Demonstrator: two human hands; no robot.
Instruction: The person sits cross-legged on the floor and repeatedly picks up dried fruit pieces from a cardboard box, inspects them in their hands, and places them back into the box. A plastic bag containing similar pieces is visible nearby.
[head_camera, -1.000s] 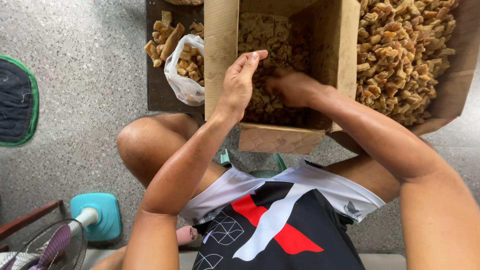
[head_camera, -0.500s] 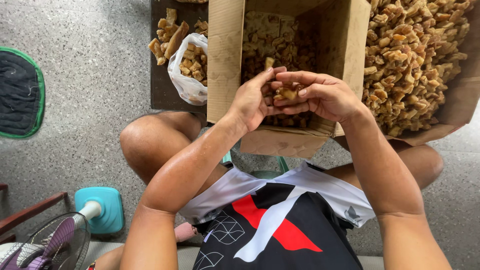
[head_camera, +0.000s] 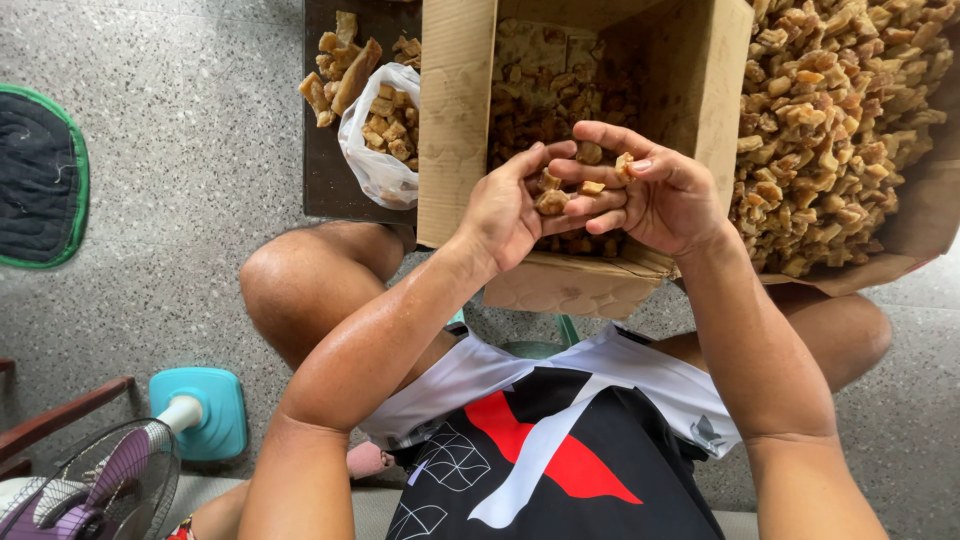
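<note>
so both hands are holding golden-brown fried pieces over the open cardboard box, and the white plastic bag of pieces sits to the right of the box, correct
Not quite: the head view shows the white plastic bag left of the open cardboard box, not right. Both the left hand and right hand do hold golden-brown fried pieces over it.

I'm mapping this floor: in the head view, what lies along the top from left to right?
Dark mat → plastic bag of fried pieces → open cardboard box → heap of fried pieces.
</note>
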